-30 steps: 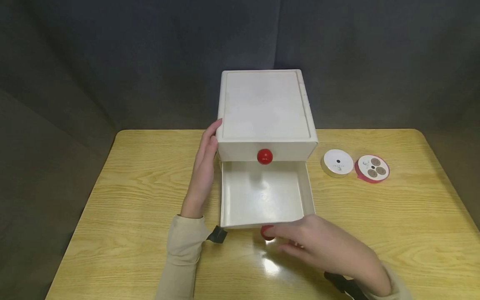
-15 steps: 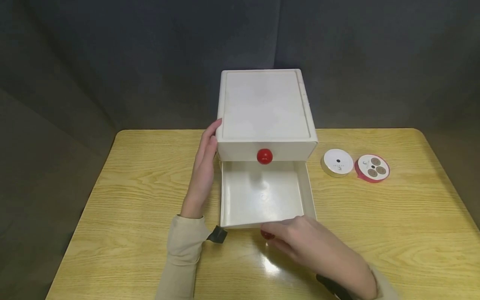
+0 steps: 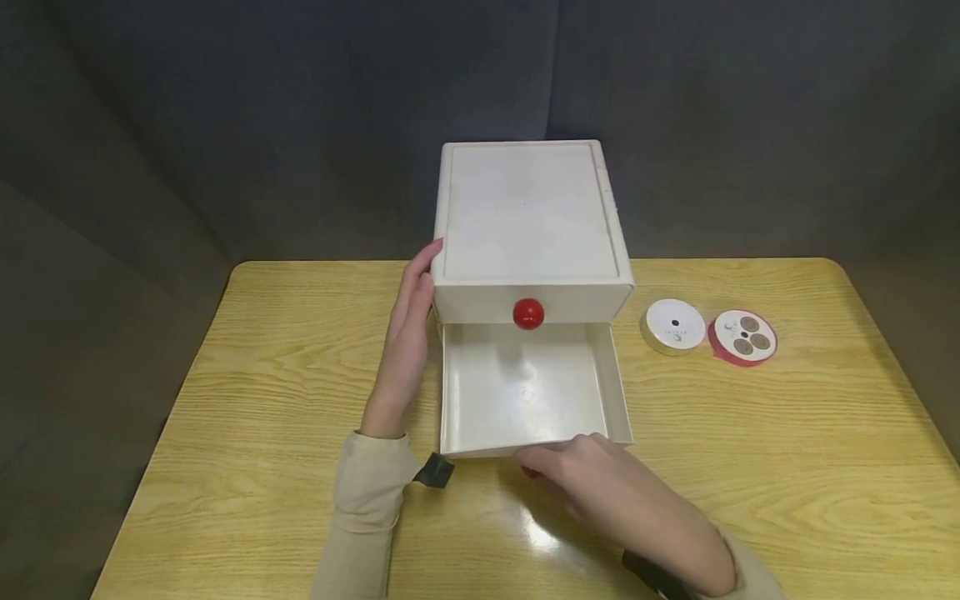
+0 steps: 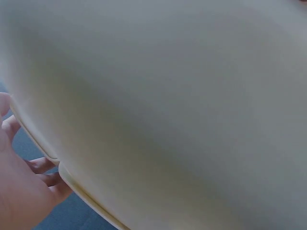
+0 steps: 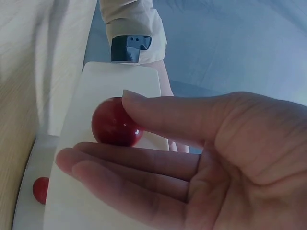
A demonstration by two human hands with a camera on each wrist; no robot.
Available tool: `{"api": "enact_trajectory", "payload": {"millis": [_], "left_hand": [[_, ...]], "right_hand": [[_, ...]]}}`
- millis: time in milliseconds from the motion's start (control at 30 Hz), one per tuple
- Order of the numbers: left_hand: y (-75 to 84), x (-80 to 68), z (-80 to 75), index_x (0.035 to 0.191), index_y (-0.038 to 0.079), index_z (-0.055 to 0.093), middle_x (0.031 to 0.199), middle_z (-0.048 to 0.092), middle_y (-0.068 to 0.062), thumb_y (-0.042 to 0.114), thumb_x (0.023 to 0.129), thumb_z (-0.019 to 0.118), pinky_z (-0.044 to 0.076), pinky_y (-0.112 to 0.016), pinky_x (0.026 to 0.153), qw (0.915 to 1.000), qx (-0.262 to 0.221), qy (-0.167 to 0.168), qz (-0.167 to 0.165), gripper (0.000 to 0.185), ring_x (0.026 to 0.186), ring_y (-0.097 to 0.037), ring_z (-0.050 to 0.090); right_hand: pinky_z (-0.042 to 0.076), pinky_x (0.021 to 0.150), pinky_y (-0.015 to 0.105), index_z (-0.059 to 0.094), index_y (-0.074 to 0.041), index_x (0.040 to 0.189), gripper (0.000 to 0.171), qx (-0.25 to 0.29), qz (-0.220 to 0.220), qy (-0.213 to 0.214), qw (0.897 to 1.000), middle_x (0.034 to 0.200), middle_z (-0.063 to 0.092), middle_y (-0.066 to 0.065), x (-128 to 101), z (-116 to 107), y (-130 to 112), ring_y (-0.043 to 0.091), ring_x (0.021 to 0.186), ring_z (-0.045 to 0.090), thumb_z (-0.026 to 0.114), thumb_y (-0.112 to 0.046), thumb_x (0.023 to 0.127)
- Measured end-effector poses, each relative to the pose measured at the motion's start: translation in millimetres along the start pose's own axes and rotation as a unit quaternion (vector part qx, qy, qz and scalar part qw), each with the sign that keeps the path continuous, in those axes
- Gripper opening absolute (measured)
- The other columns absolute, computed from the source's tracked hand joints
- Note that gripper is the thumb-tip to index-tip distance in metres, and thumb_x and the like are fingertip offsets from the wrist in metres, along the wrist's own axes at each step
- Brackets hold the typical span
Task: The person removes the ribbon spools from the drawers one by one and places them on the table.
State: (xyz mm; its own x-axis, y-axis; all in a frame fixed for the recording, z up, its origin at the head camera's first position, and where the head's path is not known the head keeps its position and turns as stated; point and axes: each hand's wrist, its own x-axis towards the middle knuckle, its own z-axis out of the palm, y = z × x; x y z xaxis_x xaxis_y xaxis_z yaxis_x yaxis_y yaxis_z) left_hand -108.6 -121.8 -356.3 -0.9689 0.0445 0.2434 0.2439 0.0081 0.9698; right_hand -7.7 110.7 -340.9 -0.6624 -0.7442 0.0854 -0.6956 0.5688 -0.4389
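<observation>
A white two-drawer cabinet [image 3: 528, 208] stands at the middle back of the table, its upper drawer closed behind a red knob [image 3: 528, 313]. The lower drawer [image 3: 525, 387] is pulled out, and no contents show inside. Against the cabinet's left side rests my left hand [image 3: 403, 354], fingers extended; the left wrist view shows its fingers along the white edge. At the lower drawer's front, my right hand [image 3: 600, 492] pinches the lower red knob [image 5: 112, 124] between thumb and fingers. In the head view, the hand covers most of that knob.
To the cabinet's right lie two round, spool-like things: a white-topped one [image 3: 675, 327] and a pink-rimmed one with brown circles [image 3: 744, 337]. A wooden table [image 3: 277, 375] lies beneath everything. Dark cloth [image 3: 337, 125] hangs behind it.
My right hand has moved slightly left, closing over the lower knob and covering more of it. The left hand, the cabinet and the pulled-out drawer look unmoved.
</observation>
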Motion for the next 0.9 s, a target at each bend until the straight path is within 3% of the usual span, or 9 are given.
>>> {"api": "enact_trajectory", "payload": {"millis": [133,500,667,900], "left_hand": [[0.6,-0.2,-0.1,0.159,0.024,0.037,0.163,0.035,0.011,0.042,0.112,0.030,0.022,-0.045,0.124,1.0000,-0.001,0.001,-0.001,0.052,0.150,-0.007,0.030],[-0.5,0.5,0.0,0.159,0.025,0.038,0.163,0.035,0.012,0.045,0.111,0.031,0.020,-0.043,0.124,1.0000,-0.001,0.002,-0.007,0.052,0.151,-0.006,0.029],[-0.2,0.8,-0.2,0.159,0.024,0.038,0.163,0.035,0.011,0.044,0.112,0.031,0.020,-0.043,0.124,1.0000,-0.007,-0.001,-0.004,0.052,0.151,-0.007,0.029],[-0.4,1.2,-0.4,0.160,0.024,0.037,0.164,0.034,0.011,0.044,0.111,0.032,0.019,-0.043,0.124,0.9999,-0.006,0.001,-0.012,0.053,0.151,-0.006,0.028]], "right_hand": [[0.055,0.058,0.024,0.074,-0.012,0.099,0.023,-0.008,-0.009,0.016,1.000,0.085,0.075,-0.005,1.8,0.0,1.4,0.001,0.064,0.059,0.074,0.007,0.087],[0.058,0.063,0.024,0.076,-0.003,0.102,0.027,-0.012,-0.052,0.124,0.991,0.090,0.077,0.004,11.6,6.8,14.0,0.006,0.064,0.062,0.075,0.011,0.078],[0.062,0.074,0.032,0.076,0.002,0.106,0.030,-0.017,-0.055,0.150,0.987,0.099,0.078,0.012,16.6,9.4,18.6,0.019,0.079,0.075,0.076,0.011,0.077],[0.062,0.082,0.037,0.076,0.003,0.109,0.031,-0.018,-0.043,0.183,0.982,0.102,0.078,0.013,23.9,15.4,26.4,0.025,0.090,0.077,0.076,0.010,0.079]]}}
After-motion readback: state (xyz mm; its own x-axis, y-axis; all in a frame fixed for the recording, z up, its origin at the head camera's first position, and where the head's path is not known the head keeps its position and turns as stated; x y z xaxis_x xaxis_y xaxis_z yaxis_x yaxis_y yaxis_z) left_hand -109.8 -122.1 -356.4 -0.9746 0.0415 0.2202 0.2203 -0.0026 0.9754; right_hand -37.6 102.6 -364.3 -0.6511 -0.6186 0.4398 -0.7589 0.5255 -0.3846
